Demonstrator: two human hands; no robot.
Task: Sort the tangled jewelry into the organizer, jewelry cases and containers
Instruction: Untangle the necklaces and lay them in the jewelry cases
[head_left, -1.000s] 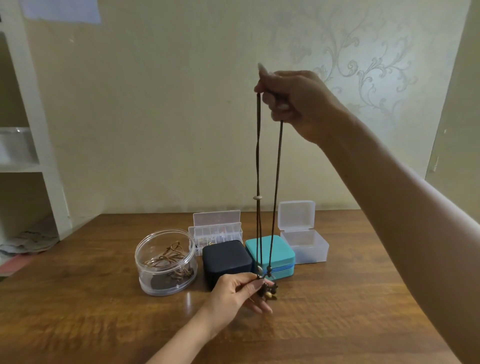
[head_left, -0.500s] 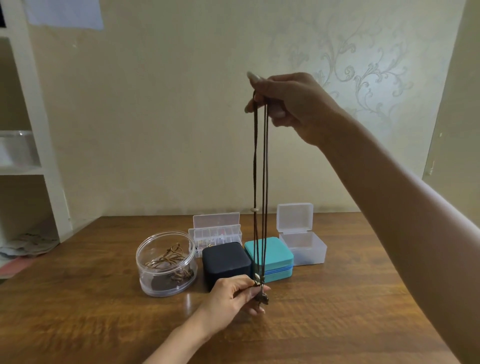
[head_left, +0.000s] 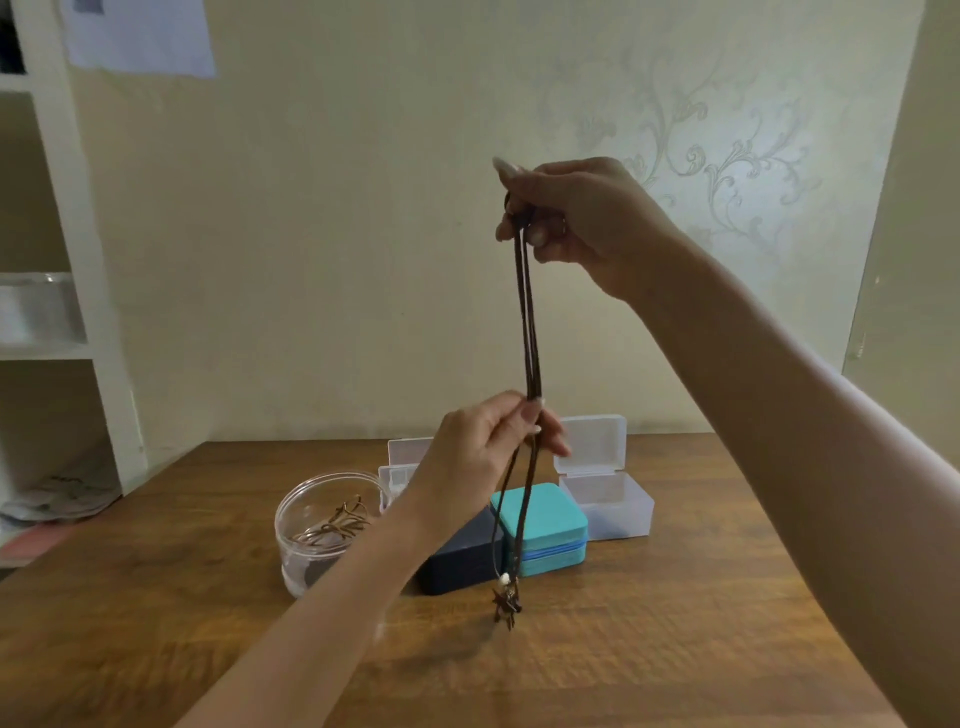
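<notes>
1. Head view shows my right hand (head_left: 576, 218) raised high at about 12 o'clock, fingers pinched together on the top loop of a dark cord necklace (head_left: 529, 322).
2. My left hand (head_left: 483, 447) is clamped on the same cord at its midpoint, thumb and fingertips closed around both strands.
3. The necklace hangs straight between the two hands, and its lower end dangles free below the left hand, with a small pendant (head_left: 506, 603) and a pale bead hovering above the bench (head_left: 675, 649), in front of the cases.
4. Progress, as I judge it: a round clear jar (head_left: 317, 525) at 9 o'clock already holds some brown cord pieces, so part of the sorting looks done.
5. The dark case (head_left: 462, 564) and the teal case (head_left: 545, 525) are both closed; the clear box (head_left: 608, 499) at 3 o'clock stands open and looks empty.
6. A compartment organizer (head_left: 400, 467) sits behind my left hand, mostly hidden, so I cannot tell what is in it.
7. This necklace is not stowed yet; it has to be folded up and placed.
8. Compared with half a second ago, my left hand has left the pendant near the bench and climbed to the middle of the cord, while the right hand has stayed at about the same height.
</notes>
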